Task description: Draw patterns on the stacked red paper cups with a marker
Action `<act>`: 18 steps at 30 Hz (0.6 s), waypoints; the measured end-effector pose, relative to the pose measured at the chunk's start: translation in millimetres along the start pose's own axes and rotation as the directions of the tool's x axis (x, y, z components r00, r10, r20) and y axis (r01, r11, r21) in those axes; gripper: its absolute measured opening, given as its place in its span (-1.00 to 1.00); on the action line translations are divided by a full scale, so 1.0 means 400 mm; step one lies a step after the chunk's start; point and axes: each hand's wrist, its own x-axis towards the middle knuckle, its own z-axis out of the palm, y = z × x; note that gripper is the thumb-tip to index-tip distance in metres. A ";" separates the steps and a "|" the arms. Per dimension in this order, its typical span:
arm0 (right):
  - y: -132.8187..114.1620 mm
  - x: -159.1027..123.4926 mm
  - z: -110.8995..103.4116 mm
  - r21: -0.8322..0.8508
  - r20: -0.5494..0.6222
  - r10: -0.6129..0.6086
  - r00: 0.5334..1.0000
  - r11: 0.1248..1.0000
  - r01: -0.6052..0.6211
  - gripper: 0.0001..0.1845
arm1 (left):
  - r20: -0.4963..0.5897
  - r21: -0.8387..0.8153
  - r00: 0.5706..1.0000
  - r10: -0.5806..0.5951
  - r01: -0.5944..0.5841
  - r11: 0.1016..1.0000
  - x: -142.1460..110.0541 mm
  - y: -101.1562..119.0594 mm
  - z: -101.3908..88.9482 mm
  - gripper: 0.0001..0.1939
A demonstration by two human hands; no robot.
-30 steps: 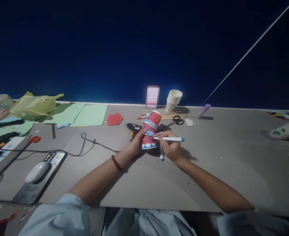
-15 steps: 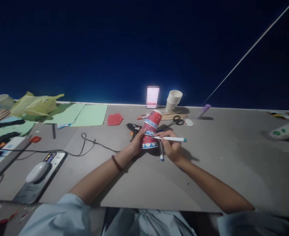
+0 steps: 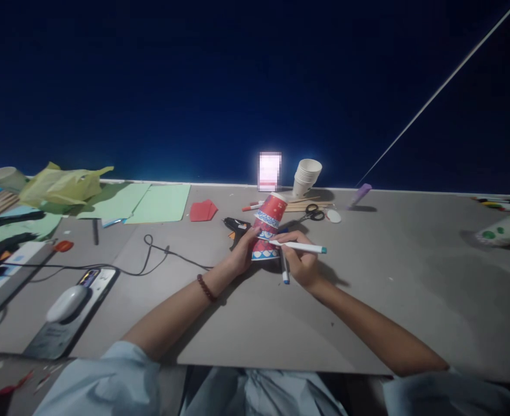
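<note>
My left hand (image 3: pixel 243 252) is closed around the left side of a stack of red paper cups (image 3: pixel 273 209), upside down and tilted a little to the right, with blue-and-white scalloped bands at the rims. Pinched in my right hand (image 3: pixel 302 263) is a white marker (image 3: pixel 303 247) with a teal end pointing right. Its tip meets the lower part of the cups, as far as I can see. Below my right hand's fingers a blue-ended marker (image 3: pixel 285 271) lies on the table. Just behind my left hand is a black glue gun (image 3: pixel 236 227), partly covered.
Behind the cups lie scissors (image 3: pixel 314 212), wooden sticks (image 3: pixel 298 204) and a white disc (image 3: pixel 333 216). White paper cups (image 3: pixel 307 176) stand by a lit, blurred screen (image 3: pixel 269 171). Leftward are red paper (image 3: pixel 202 210), green sheets (image 3: pixel 159 203), a phone (image 3: pixel 81 315) and a cable (image 3: pixel 144 268).
The cup stack has tilted slightly further right and risen a touch. The marker in my right hand has shifted slightly against the cups. Both hands keep their hold.
</note>
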 end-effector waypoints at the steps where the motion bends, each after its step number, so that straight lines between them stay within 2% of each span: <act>1: 0.000 0.000 0.000 -0.005 0.006 -0.012 1.000 1.000 0.012 -0.88 | 0.012 0.006 1.000 0.022 -0.022 1.000 -0.002 -0.002 -0.002 -0.60; 6: 0.002 0.004 -0.001 -0.003 0.017 -0.044 0.999 0.999 0.044 -0.89 | 0.024 0.043 0.997 0.072 -0.073 0.996 0.004 -0.010 -0.015 -0.56; 11: 0.013 0.006 0.000 0.043 -0.026 -0.014 1.000 0.999 0.015 -0.89 | -0.007 0.040 0.995 0.104 -0.104 0.994 0.016 -0.011 -0.021 -0.56; 18: 0.016 0.008 0.002 0.057 -0.024 0.010 1.000 0.998 -0.009 -0.90 | -0.038 0.013 0.997 0.067 -0.066 0.998 0.014 -0.005 -0.016 -0.63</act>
